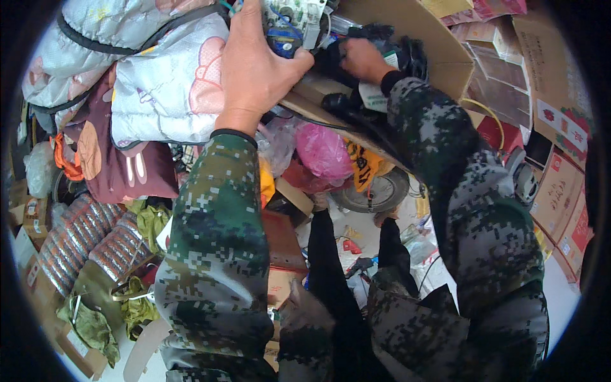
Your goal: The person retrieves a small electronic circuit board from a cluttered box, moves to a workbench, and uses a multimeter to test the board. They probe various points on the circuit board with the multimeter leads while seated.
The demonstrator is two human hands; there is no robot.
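Observation:
My left hand (261,67) grips a circuit board (296,14) with blue parts and thin wires at the top of the view. Its thumb points right below the board, and its fingertips are partly cut off by the edge. My right hand (364,58) is inside an open cardboard box (417,28), its fingers closed at a dark, crumpled item (328,62) whose kind I cannot make out. More black items (412,58) and a white-and-green packet (374,97) lie in the box around my right wrist.
A quilted silvery cover (168,79) is left of my left hand. Below the box are a pink plastic bag (323,151) and a wheel (379,191). Silver-and-orange rolls (83,235) lie at left. Cardboard boxes (557,197) and a yellow cable (490,114) are at right.

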